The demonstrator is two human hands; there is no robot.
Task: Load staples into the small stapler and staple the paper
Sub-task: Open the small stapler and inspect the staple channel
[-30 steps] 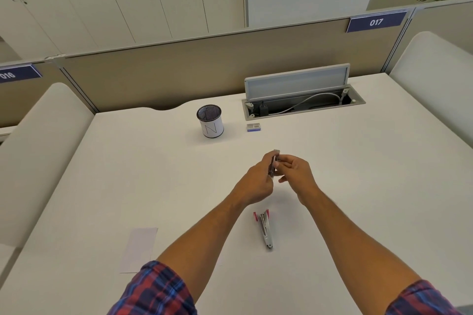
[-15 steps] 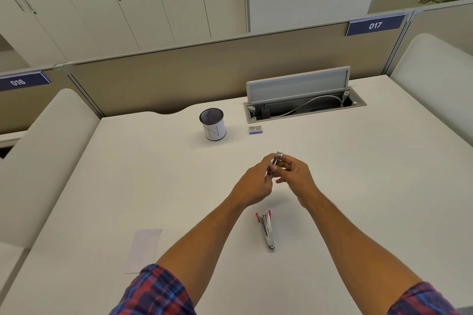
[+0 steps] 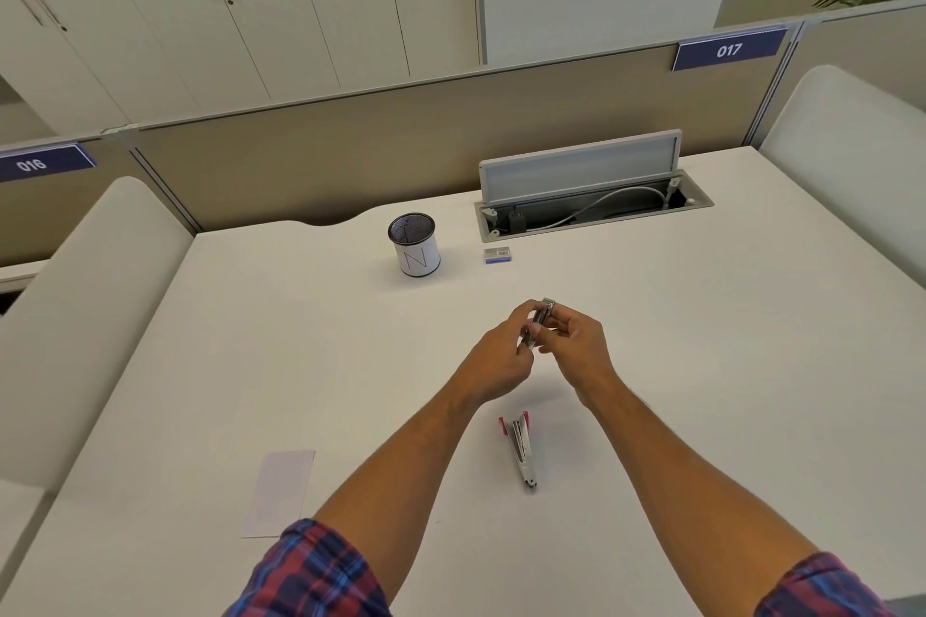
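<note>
Little has moved since half a second ago: both hands stay raised together above mid-desk, working the same small metal piece; the view has tipped up very slightly.

Left to right:

- Paper (image 3: 278, 492): pale slip lying flat near the front left of the desk (image 3: 250, 341), long axis running front to back, well apart from the hands.
- Cup (image 3: 414, 244): white, upright, dark mesh inside, letter N on its side. Contents cannot be made out.
- Left hand (image 3: 496, 361): fingers curled, pinching the lower end of a small stapler (image 3: 537, 325), held above the desk. Too small to tell whether it is open.
- Stapler's long axis runs from near-left up to far-right, metal tip pointing away from the person.
- Right hand (image 3: 576, 348): fingers curled around the stapler's upper part, thumb against it.
- Second stapler (image 3: 521, 448): lies on the desk just below the hands, between the forearms. Red end farther away, narrow metal end toward the person; opened in a slim V.
- Staple box (image 3: 497, 255): small, blue and white, right of the cup.
- Cable tray (image 3: 596, 210): lid propped up, a grey cable and a plug inside.

Desk white, beige partition behind, signs 016 and 017, pale cabinets, plant at far right. Plaid sleeves at the bottom edge.
</note>
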